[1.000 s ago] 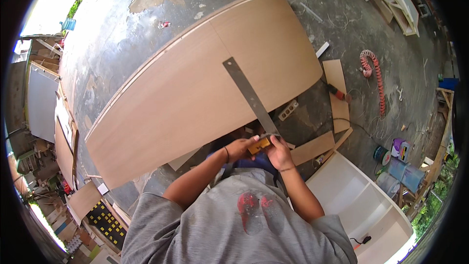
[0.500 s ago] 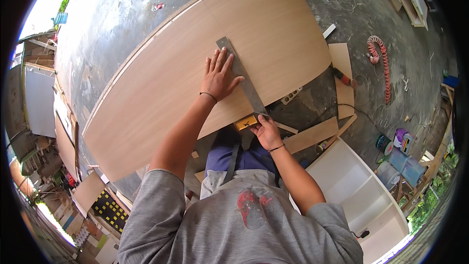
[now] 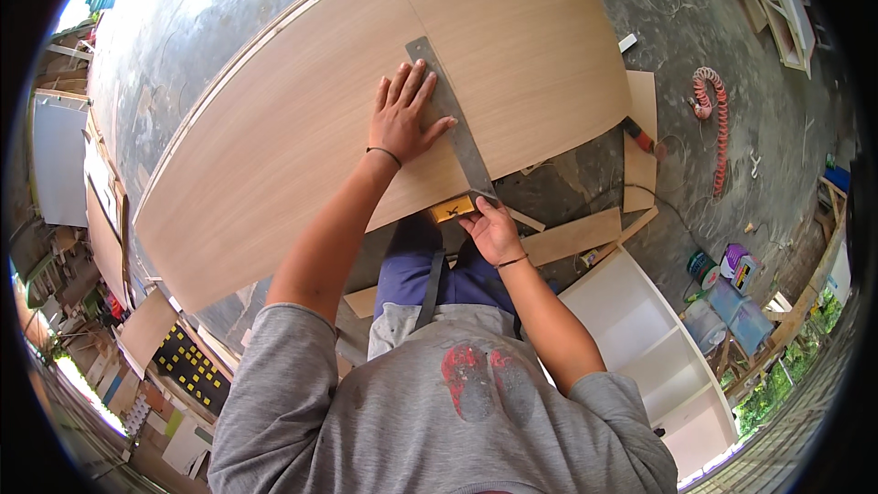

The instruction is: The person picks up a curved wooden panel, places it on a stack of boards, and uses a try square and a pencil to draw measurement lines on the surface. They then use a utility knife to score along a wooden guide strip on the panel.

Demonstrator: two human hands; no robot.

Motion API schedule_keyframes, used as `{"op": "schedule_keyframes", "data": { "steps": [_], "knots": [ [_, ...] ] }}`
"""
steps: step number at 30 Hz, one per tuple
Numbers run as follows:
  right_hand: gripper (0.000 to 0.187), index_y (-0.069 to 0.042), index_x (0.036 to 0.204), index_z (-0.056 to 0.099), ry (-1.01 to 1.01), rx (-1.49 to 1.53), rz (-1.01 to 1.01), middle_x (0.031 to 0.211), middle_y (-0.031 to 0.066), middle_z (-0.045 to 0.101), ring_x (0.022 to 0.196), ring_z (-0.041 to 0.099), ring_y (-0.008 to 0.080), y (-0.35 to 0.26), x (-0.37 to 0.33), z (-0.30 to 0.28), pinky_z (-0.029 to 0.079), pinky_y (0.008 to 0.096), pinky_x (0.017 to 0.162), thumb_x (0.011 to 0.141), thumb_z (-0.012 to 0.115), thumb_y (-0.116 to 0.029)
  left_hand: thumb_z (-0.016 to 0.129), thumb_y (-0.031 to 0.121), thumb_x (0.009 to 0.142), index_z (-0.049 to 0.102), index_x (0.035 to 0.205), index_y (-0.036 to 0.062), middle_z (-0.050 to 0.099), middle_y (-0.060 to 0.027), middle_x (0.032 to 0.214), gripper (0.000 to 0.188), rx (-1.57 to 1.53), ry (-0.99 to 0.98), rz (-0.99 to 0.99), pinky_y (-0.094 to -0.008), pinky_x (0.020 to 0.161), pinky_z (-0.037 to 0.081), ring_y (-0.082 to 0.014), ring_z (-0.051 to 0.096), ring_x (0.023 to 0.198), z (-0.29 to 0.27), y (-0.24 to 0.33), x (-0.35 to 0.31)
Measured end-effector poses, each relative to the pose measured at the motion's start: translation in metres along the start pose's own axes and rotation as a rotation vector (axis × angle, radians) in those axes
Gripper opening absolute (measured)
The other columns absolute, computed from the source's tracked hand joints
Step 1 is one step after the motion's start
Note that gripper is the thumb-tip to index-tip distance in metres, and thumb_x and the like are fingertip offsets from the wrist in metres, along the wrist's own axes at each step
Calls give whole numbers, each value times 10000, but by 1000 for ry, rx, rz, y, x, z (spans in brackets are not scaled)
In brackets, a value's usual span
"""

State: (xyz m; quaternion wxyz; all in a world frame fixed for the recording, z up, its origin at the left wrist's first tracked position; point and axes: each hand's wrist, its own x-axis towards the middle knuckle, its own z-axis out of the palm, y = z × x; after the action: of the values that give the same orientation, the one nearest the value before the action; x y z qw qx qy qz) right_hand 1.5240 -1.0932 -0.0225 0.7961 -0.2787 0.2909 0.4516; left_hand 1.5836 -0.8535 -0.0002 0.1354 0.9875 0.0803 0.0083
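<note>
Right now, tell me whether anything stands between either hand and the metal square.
Nothing visible does: the left hand lies spread, partly over the metal square and partly over the wooden panel, and the right hand holds the square's yellow stock.

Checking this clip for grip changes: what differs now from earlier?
The left hand has let go of the yellow handle and moved forward onto the wooden panel, fingers reaching the metal blade. The handle has moved forward to the panel's near edge. The right hand stays on the handle; the coiled red hose lies as before.
</note>
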Motion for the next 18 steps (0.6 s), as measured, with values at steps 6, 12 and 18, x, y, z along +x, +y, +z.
{"op": "schedule_keyframes", "data": {
  "steps": [6, 12, 18],
  "knots": [
    [205, -100, 1097, 536, -31, -20, 29, 1064, 47, 601, 994, 568, 195, -7, -3, 4, 469, 372, 842, 894, 505, -102, 518, 570, 791, 375, 1353, 139, 247, -65, 1458, 723, 5, -6, -10, -441, 1093, 124, -270, 175, 1356, 1, -1, 4],
    [208, -104, 1098, 537, -26, -21, 20, 1077, 41, 594, 1007, 560, 194, -9, -4, 4, 466, 378, 851, 893, 507, -97, 462, 613, 804, 326, 1381, 178, 200, -57, 1476, 735, 40, -23, -30, -435, 1097, 111, -252, 147, 1365, 1, -1, 4],
    [211, -107, 1104, 528, -42, -14, 12, 1083, 36, 589, 1013, 557, 189, -9, -4, 6, 466, 384, 852, 893, 513, -100, 469, 617, 799, 327, 1380, 168, 185, -62, 1482, 747, 0, 27, -59, -437, 1094, 116, -266, 122, 1371, 3, 0, 5]
  ]
}}
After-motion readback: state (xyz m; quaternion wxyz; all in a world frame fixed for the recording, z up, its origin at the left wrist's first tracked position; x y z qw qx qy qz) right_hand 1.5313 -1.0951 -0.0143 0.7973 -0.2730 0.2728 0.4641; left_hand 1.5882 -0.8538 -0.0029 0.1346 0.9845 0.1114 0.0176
